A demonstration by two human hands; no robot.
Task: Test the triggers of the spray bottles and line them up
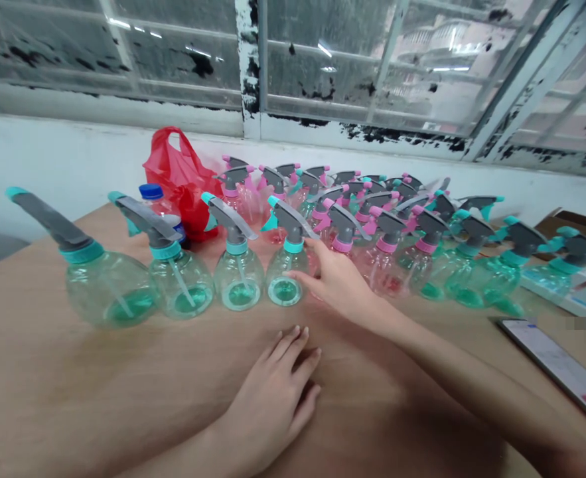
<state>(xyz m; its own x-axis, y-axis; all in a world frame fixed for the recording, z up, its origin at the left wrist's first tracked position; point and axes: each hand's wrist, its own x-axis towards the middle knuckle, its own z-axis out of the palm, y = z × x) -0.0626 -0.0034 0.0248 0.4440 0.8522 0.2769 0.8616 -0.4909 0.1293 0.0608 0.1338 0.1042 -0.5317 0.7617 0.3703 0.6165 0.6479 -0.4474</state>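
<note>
My left hand (277,392) lies flat on the wooden table (73,398) with its fingers stretched out, holding nothing. My right hand (335,279) reaches forward and touches the side of a clear green spray bottle (287,269) with a teal collar and grey trigger; its fingers are extended against the bottle, not wrapped round it. That bottle is the rightmost of a front row of green spray bottles (180,275). Behind them stand several pink spray bottles (372,239).
More green spray bottles (472,265) stand to the right. A red plastic bag (180,176) and a blue-capped water bottle (154,199) sit at the back left by the white wall under the windows. A phone (559,368) and a cardboard box (569,222) lie at the right.
</note>
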